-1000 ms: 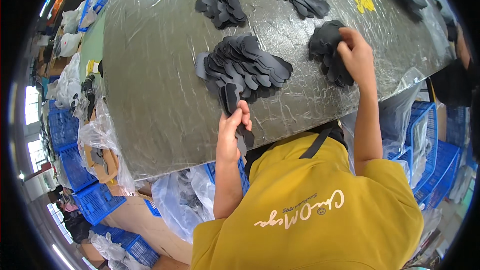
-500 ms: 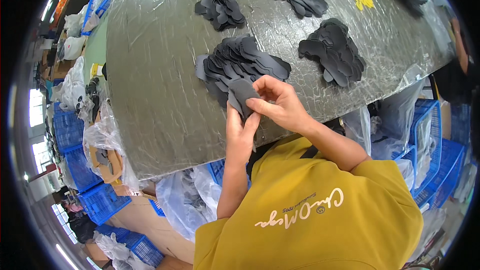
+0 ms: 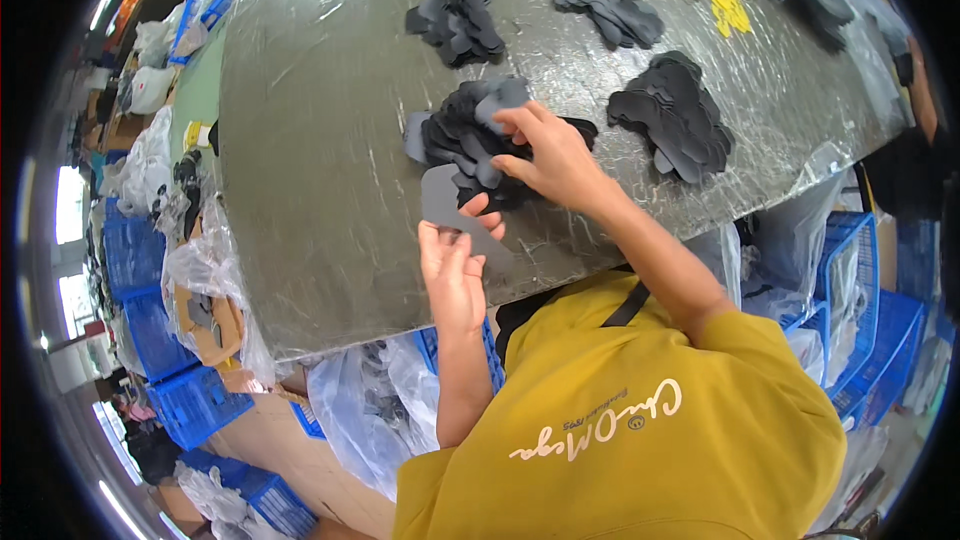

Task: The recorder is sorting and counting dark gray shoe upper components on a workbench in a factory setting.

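Note:
My left hand (image 3: 455, 275) holds a flat, dark grey cut piece (image 3: 440, 196) with a rounded end, pinched between thumb and fingers at its lower part. Just beyond it lies a loose heap of similar dark cut pieces (image 3: 462, 140). Over the heap's right side is my right hand (image 3: 555, 155), thumb and fingers apart. Its fingertips reach a slightly raised, blurred grey piece (image 3: 503, 97) at the top of the heap; no grip on it shows.
More dark piles lie at the far left (image 3: 457, 22), far middle (image 3: 610, 8) and right (image 3: 675, 118) of the plastic-covered table (image 3: 310, 190). Yellow strips (image 3: 722, 2) lie at the back right. Blue crates (image 3: 200, 407) and plastic bags (image 3: 365, 410) surround the table.
My hands have come apart: the left drew back a little left with one piece, the right moved forward over the heap. The held piece now shows its flat face.

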A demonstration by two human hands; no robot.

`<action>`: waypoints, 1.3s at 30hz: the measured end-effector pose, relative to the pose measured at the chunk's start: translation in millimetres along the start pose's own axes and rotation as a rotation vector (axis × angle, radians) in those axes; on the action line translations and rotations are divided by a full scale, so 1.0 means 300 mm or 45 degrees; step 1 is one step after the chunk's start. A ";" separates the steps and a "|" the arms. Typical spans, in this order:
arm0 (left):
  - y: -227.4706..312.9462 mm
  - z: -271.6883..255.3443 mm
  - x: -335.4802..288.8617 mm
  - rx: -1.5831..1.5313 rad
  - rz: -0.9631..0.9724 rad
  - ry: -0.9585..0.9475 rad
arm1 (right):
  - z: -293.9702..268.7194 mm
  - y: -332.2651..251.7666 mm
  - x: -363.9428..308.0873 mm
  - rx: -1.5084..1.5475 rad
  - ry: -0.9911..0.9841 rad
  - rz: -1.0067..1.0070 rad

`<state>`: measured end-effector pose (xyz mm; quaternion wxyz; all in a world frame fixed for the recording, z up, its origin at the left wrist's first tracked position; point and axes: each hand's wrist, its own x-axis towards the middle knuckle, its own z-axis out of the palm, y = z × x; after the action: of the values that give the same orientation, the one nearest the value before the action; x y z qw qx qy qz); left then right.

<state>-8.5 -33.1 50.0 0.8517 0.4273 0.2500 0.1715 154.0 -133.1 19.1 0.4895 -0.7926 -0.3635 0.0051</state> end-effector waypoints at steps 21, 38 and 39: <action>-0.140 0.254 0.278 1.912 1.117 -0.552 | -0.521 0.158 -0.148 -0.671 0.781 0.050; 0.064 -0.204 0.256 2.353 1.125 -0.879 | -0.615 0.277 -0.262 -0.710 0.430 0.550; 0.085 -0.238 0.256 2.366 1.119 -0.882 | -0.609 0.287 -0.244 -0.655 0.351 0.693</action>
<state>11.3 66.3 12.9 0.0836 0.9827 -0.1471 0.0753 215.8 -338.8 21.6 0.3001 -0.9499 -0.0607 -0.0630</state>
